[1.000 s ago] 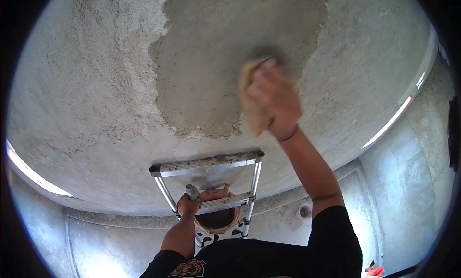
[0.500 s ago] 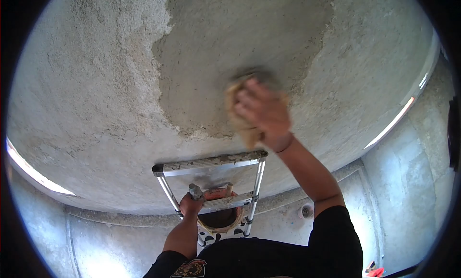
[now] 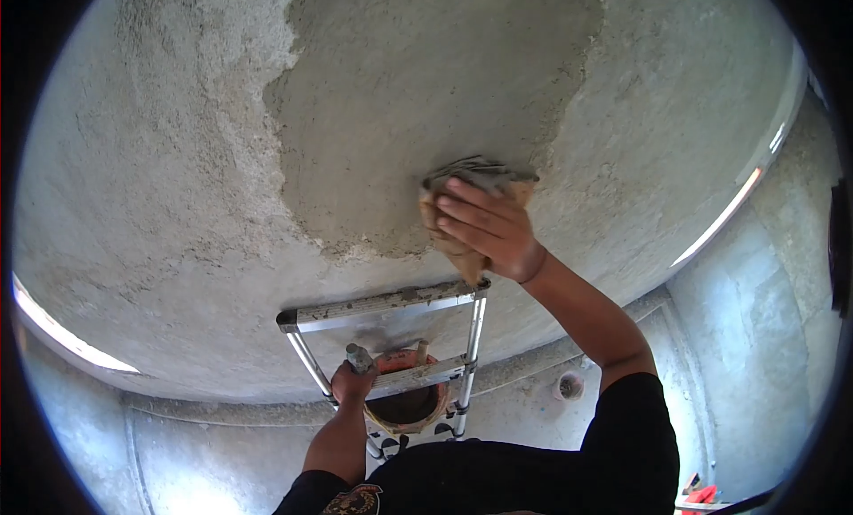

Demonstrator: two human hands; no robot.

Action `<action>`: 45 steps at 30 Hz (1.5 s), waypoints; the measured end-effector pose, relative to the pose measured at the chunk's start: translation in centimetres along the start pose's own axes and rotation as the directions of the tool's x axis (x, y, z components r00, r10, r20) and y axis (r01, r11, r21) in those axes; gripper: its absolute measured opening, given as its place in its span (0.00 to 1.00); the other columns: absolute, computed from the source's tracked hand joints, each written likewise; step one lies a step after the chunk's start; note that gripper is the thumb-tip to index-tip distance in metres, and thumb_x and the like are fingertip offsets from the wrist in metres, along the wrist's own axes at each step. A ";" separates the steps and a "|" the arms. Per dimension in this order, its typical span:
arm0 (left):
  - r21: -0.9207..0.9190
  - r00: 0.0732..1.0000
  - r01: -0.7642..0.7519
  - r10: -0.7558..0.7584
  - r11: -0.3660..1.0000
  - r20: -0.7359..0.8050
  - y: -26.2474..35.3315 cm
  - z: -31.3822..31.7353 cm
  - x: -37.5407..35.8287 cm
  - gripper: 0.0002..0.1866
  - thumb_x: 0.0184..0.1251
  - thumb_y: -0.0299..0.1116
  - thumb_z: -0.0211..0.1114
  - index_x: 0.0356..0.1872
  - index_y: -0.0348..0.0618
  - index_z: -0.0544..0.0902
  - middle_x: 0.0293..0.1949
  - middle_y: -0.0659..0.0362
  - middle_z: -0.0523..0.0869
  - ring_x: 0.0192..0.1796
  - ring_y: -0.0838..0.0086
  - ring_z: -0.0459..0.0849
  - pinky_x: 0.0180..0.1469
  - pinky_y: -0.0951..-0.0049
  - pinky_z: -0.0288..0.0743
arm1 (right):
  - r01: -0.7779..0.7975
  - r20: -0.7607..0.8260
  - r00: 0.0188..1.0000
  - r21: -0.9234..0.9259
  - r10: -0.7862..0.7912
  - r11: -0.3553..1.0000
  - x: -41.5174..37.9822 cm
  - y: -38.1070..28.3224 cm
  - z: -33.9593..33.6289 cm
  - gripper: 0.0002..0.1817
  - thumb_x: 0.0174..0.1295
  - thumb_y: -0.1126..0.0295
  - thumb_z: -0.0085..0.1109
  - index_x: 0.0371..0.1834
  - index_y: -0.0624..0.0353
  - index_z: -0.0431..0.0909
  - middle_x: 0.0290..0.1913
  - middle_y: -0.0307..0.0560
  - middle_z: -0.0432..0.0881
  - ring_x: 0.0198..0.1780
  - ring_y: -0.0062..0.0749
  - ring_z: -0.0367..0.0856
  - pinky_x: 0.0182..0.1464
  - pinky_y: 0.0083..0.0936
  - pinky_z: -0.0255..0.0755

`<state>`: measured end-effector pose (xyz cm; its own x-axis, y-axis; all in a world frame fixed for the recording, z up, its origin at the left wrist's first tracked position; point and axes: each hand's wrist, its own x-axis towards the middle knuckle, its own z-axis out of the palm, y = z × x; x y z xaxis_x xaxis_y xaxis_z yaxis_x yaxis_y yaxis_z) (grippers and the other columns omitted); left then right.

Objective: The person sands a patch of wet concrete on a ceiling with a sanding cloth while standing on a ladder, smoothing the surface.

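My right hand [image 3: 490, 231] presses a crumpled brown cloth or paper [image 3: 453, 246] against the wall, near the lower right of a dark, wet plaster patch [image 3: 426, 79]. Grey mortar coats the upper edge of that brown piece. Lower down, my left hand [image 3: 352, 383] is closed at the left side of the metal ladder [image 3: 391, 308], around a grey-ended tool [image 3: 360, 357] whose lower part is hidden by the fingers. Beyond the ladder's rungs is a reddish bucket [image 3: 396, 360] with dark contents and a stick-like handle [image 3: 422, 351] rising from it.
Rough, lighter plaster [image 3: 178, 151] surrounds the wet patch. A small round container [image 3: 569, 387] is on the floor right of the ladder. Something red [image 3: 702, 495] lies at the bottom right. Bright slots show at both wall edges.
My right hand, with the brown piece, has moved a little downward over the wet patch and is less blurred. My left hand keeps its place at the ladder. The view has shifted slightly.
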<state>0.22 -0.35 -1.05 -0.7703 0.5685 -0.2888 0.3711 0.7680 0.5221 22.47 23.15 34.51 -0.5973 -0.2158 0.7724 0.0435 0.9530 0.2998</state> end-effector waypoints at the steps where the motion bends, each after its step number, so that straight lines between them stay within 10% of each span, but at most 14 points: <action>1: 0.023 0.999 -0.024 0.025 0.999 -0.032 -0.5 0.6 0.3 0.37 0.43 0.65 0.78 0.48 0.47 0.88 0.47 0.49 0.92 0.53 0.53 0.90 0.56 0.54 0.83 | 0.028 -0.107 0.994 -0.071 -0.036 0.997 -0.4 1.1 -0.3 0.13 0.64 0.73 0.61 0.50 0.54 0.88 0.64 0.44 0.85 0.72 0.42 0.78 0.71 0.37 0.72; 3: 0.023 0.999 -0.019 0.020 1.000 -0.027 -0.1 0.3 0.5 0.37 0.42 0.65 0.78 0.48 0.47 0.88 0.46 0.49 0.92 0.53 0.53 0.90 0.56 0.54 0.83 | -0.095 -0.025 0.995 -0.374 0.092 0.923 -0.3 4.3 -4.0 0.14 0.64 0.75 0.62 0.52 0.58 0.88 0.64 0.47 0.85 0.71 0.46 0.79 0.72 0.39 0.72; 5: 0.008 1.000 0.004 -0.004 1.000 -0.012 0.1 0.1 0.0 0.36 0.42 0.65 0.79 0.46 0.47 0.88 0.46 0.49 0.92 0.51 0.53 0.90 0.54 0.53 0.83 | -0.148 -0.384 0.923 -0.289 0.028 0.946 4.5 5.2 -8.7 0.18 0.60 0.78 0.64 0.54 0.59 0.88 0.63 0.51 0.86 0.70 0.51 0.79 0.73 0.43 0.71; 9: 0.037 0.999 -0.035 0.037 0.999 -0.038 0.1 0.0 0.0 0.35 0.42 0.65 0.79 0.44 0.47 0.88 0.45 0.49 0.92 0.51 0.53 0.90 0.54 0.53 0.83 | -0.157 -0.414 0.910 -0.324 0.010 0.933 5.1 8.7 -9.0 0.23 0.53 0.81 0.66 0.55 0.59 0.88 0.62 0.55 0.86 0.70 0.56 0.79 0.72 0.46 0.71; 17: 0.053 0.999 -0.029 0.030 0.998 -0.029 -0.5 0.7 0.5 0.35 0.42 0.65 0.79 0.43 0.46 0.88 0.44 0.48 0.92 0.50 0.51 0.90 0.54 0.53 0.83 | -0.026 -0.004 1.000 -0.216 0.025 0.976 -0.6 3.3 -4.3 0.19 0.51 0.79 0.68 0.49 0.55 0.89 0.63 0.49 0.85 0.71 0.52 0.79 0.64 0.40 0.75; 20: 0.040 0.998 -0.036 0.038 0.999 -0.057 0.5 -0.3 -0.5 0.35 0.43 0.65 0.79 0.43 0.46 0.88 0.43 0.48 0.92 0.50 0.51 0.90 0.54 0.53 0.84 | -0.093 -0.081 0.994 -0.278 0.073 0.956 1.8 4.7 -7.2 0.19 0.53 0.78 0.69 0.50 0.54 0.89 0.61 0.50 0.86 0.70 0.51 0.79 0.67 0.41 0.74; 22: 0.042 0.998 -0.034 0.036 0.999 -0.052 0.0 0.2 -0.3 0.34 0.43 0.64 0.79 0.43 0.46 0.88 0.43 0.48 0.92 0.49 0.51 0.90 0.53 0.53 0.84 | -0.201 -0.491 0.871 -0.299 0.031 0.933 4.8 6.6 -8.6 0.22 0.51 0.80 0.70 0.51 0.56 0.89 0.58 0.50 0.88 0.70 0.49 0.80 0.69 0.42 0.74; 31: 0.021 0.997 -0.041 0.043 0.999 -0.067 -0.9 1.1 0.2 0.34 0.43 0.64 0.79 0.44 0.45 0.87 0.44 0.47 0.91 0.50 0.51 0.90 0.53 0.51 0.84 | -0.104 -0.134 0.988 -0.217 0.076 0.971 1.2 3.5 -4.8 0.25 0.46 0.81 0.70 0.52 0.60 0.89 0.57 0.53 0.88 0.67 0.52 0.83 0.67 0.42 0.78; 37: 0.020 0.997 -0.043 0.044 0.999 -0.059 -0.3 0.5 -0.2 0.34 0.44 0.63 0.79 0.43 0.45 0.87 0.44 0.48 0.92 0.50 0.51 0.90 0.53 0.52 0.83 | -0.200 -0.473 0.881 -0.309 0.032 0.930 5.9 6.5 -10.1 0.22 0.50 0.81 0.70 0.52 0.60 0.88 0.57 0.53 0.89 0.67 0.53 0.82 0.68 0.42 0.77; 45: 0.029 0.999 -0.026 0.028 0.999 -0.045 -0.5 0.7 0.3 0.32 0.45 0.61 0.79 0.44 0.46 0.88 0.45 0.48 0.92 0.51 0.53 0.90 0.54 0.53 0.83 | -0.231 -0.337 0.930 -0.233 0.144 0.945 3.1 4.6 -5.5 0.19 0.52 0.76 0.75 0.51 0.56 0.90 0.56 0.54 0.89 0.66 0.54 0.83 0.68 0.40 0.77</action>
<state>0.17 -0.32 -1.94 -0.7821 0.5759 -0.2381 0.4064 0.7610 0.5057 25.20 25.68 41.35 -0.2794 -0.1352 0.9506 0.3654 0.9006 0.2354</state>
